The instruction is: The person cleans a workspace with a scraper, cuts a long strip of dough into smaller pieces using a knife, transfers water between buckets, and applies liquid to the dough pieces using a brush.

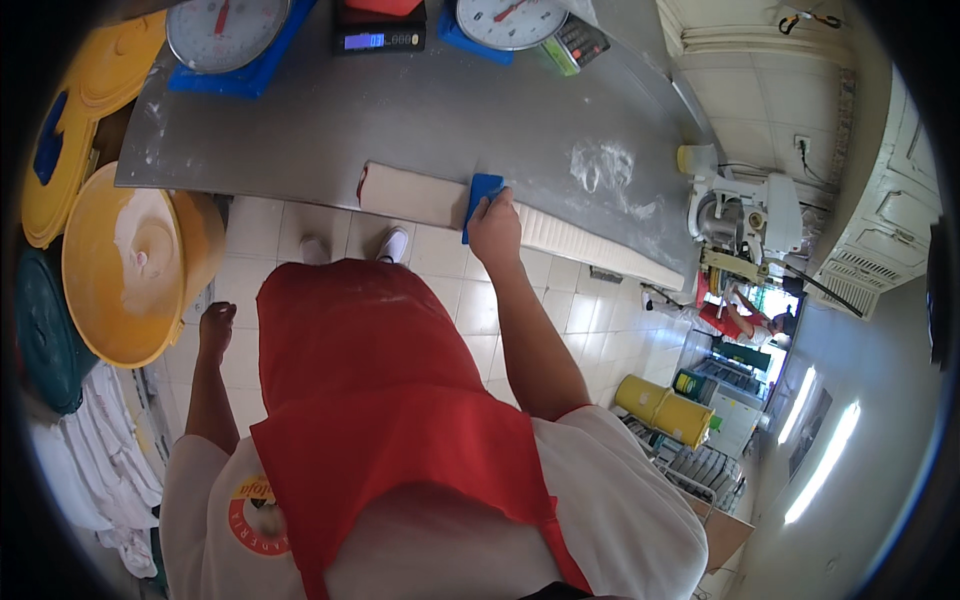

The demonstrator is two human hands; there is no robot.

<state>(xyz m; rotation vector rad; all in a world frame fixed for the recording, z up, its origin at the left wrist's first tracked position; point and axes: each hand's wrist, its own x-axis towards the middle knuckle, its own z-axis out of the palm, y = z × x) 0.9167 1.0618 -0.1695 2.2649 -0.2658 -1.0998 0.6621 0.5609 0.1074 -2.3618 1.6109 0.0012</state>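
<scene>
Steel table [420, 120] bears the dough [415, 194] along its near edge, where the right hand [495, 226], fingers closed on a blue scraper [484, 188], would best press straight, evenly spaced cuts, while the left [216, 328] hangs curled near the tub [88, 255], how tightly I cannot tell.

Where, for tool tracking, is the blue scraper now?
In the head view's upper middle, the blue scraper is in the right hand, across the dough strip at the near edge of the table.
</scene>
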